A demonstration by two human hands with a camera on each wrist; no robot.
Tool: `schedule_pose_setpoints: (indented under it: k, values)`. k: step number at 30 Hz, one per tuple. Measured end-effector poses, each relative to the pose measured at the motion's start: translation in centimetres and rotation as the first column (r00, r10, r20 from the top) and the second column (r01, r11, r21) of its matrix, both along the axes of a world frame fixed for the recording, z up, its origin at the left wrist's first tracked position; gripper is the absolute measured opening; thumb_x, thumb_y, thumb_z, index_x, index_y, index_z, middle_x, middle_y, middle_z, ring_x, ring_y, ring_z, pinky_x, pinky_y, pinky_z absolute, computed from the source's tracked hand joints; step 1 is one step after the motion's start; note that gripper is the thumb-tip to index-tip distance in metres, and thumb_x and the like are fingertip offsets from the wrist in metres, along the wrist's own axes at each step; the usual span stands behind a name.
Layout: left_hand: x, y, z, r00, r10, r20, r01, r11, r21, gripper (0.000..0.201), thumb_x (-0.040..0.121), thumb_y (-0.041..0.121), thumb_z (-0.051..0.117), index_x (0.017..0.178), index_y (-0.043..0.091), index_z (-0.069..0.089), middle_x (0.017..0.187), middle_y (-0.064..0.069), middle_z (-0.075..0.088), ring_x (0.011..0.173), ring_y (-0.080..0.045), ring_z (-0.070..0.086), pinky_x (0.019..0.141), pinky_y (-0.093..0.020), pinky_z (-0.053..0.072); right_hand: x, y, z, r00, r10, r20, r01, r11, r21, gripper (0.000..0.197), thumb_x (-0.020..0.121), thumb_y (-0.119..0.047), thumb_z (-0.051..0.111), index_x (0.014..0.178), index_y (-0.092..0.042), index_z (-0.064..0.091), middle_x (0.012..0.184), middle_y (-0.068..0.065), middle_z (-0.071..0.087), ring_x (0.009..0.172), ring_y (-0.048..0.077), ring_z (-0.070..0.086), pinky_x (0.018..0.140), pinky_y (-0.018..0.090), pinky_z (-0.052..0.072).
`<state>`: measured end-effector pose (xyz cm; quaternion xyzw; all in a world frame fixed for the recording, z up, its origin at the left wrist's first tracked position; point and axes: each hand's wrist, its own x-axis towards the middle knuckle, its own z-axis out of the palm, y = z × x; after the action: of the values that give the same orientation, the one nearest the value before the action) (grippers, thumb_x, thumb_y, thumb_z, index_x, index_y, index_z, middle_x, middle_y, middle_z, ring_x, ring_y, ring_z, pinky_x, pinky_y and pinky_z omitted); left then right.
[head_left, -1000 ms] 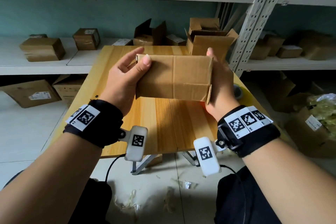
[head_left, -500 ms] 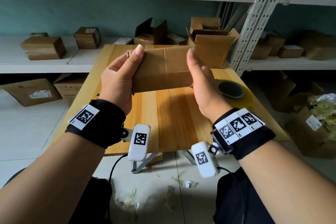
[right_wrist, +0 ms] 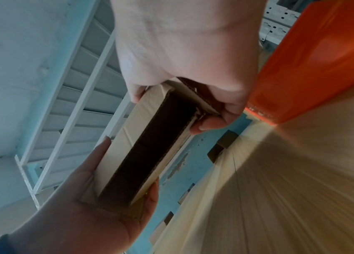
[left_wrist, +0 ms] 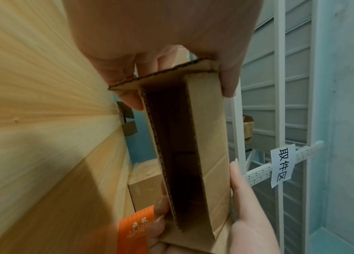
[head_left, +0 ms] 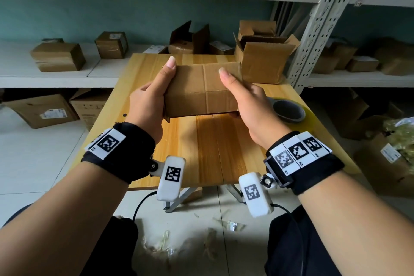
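A brown cardboard box [head_left: 201, 89] hangs just above the wooden table [head_left: 212, 152], held at both ends. My left hand [head_left: 150, 105] grips its left end, thumb along the top face and fingers underneath. My right hand [head_left: 246, 101] grips the right end the same way. In the left wrist view the box [left_wrist: 206, 137] is open on its near side, with a dark hollow inside and a loose flap under my left hand [left_wrist: 160, 34]. The right wrist view shows the same open hollow of the box [right_wrist: 123, 146] below my right hand [right_wrist: 182, 43].
An open cardboard box [head_left: 266, 60] stands at the table's back right. A grey tape roll [head_left: 287, 110] lies at the right edge, beside an orange item [right_wrist: 315, 60]. Shelves with several parcels [head_left: 58, 56] run behind. A white rack post [head_left: 313, 36] rises at the right.
The box has tipped from facing me to lying flatter and has come lower over the table. My right hand shifted from the box's end to the top face.
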<state>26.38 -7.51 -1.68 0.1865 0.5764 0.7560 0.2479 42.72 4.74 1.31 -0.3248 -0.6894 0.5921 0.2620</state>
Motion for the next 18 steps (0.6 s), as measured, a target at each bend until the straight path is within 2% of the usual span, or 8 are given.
schedule_pose_setpoints:
  k: [3,5,7,8,10,12,15,18]
  values:
    - [0.3,-0.1,0.0,1.0,0.015,-0.015,-0.015,1.0,-0.008,0.067,0.072,0.076,0.079,0.105,0.019,0.076,0.09,-0.003,0.069,0.079,-0.022,0.063,0.057,-0.033,0.042,0.0,0.7,-0.2,0.998,0.055,0.035,-0.054,0.998,-0.03,0.031,0.094,-0.069,0.06,0.092,-0.039,0.051,0.097,-0.026,0.052,0.092,-0.004,0.046,0.097,0.029,0.031]
    - [0.5,-0.2,0.1,0.999,0.026,-0.043,-0.026,1.0,-0.006,0.065,0.075,0.075,0.078,0.109,0.019,0.076,0.091,0.001,0.072,0.08,-0.02,0.066,0.058,-0.031,0.045,0.1,1.2,-0.3,0.996,0.074,0.04,-0.073,0.997,-0.04,0.043,0.089,-0.074,0.063,0.111,-0.038,0.052,0.108,-0.024,0.055,0.108,0.006,0.05,0.101,0.034,0.03]
    - [0.6,-0.3,0.3,0.998,0.021,-0.059,-0.02,1.0,0.023,0.065,0.078,0.071,0.078,0.117,0.019,0.075,0.104,0.0,0.077,0.093,-0.019,0.073,0.069,-0.034,0.059,0.3,1.4,-0.3,0.996,0.078,0.036,-0.077,0.997,-0.018,0.053,0.086,-0.073,0.066,0.119,-0.033,0.054,0.115,-0.02,0.059,0.116,0.009,0.053,0.1,0.033,0.033]
    - [0.7,-0.4,0.5,0.997,0.011,-0.074,-0.008,0.999,0.042,0.064,0.08,0.069,0.078,0.12,0.019,0.074,0.112,-0.004,0.077,0.102,-0.022,0.075,0.081,-0.04,0.064,0.4,1.5,-0.3,0.997,0.077,0.017,-0.076,0.997,-0.013,0.045,0.088,-0.069,0.067,0.113,-0.033,0.057,0.113,-0.021,0.062,0.113,0.005,0.054,0.098,0.028,0.035]
    - [1.0,-0.6,0.9,0.992,0.002,-0.123,0.006,0.998,0.062,0.06,0.084,0.066,0.075,0.123,0.02,0.074,0.12,-0.009,0.075,0.112,-0.027,0.073,0.096,-0.051,0.061,0.9,1.4,-0.1,0.998,0.058,-0.034,-0.058,0.998,0.006,0.023,0.095,-0.056,0.067,0.096,-0.035,0.059,0.094,-0.027,0.067,0.097,-0.007,0.056,0.085,0.016,0.039]
    - [1.5,-0.7,1.1,0.986,0.024,-0.165,-0.01,0.996,0.085,0.055,0.087,0.06,0.074,0.123,0.019,0.073,0.119,-0.008,0.076,0.112,-0.027,0.073,0.096,-0.053,0.061,1.1,1.2,0.0,0.996,0.038,-0.083,-0.036,0.999,0.022,0.018,0.097,-0.049,0.069,0.09,-0.034,0.061,0.077,-0.031,0.071,0.085,-0.012,0.06,0.076,0.009,0.041]
    - [2.1,-0.7,1.3,0.978,0.085,-0.191,-0.057,0.988,0.147,0.066,0.081,0.057,0.082,0.129,0.014,0.071,0.119,-0.008,0.076,0.112,-0.025,0.073,0.095,-0.054,0.061,0.9,1.3,-0.1,0.98,0.025,-0.197,-0.021,1.0,0.021,0.021,0.089,-0.042,0.079,0.099,-0.025,0.073,0.095,-0.017,0.08,0.096,0.0,0.072,0.092,0.021,0.049]
    - [2.7,-0.8,1.2,0.961,0.123,-0.246,-0.076,0.978,0.192,0.079,0.073,0.054,0.087,0.139,0.016,0.065,0.128,-0.005,0.074,0.12,-0.02,0.07,0.1,-0.049,0.059,0.6,1.1,-0.2,0.963,0.057,-0.265,-0.056,0.998,0.01,0.047,0.075,-0.046,0.085,0.112,-0.019,0.074,0.109,-0.002,0.081,0.108,0.012,0.074,0.105,0.035,0.052]
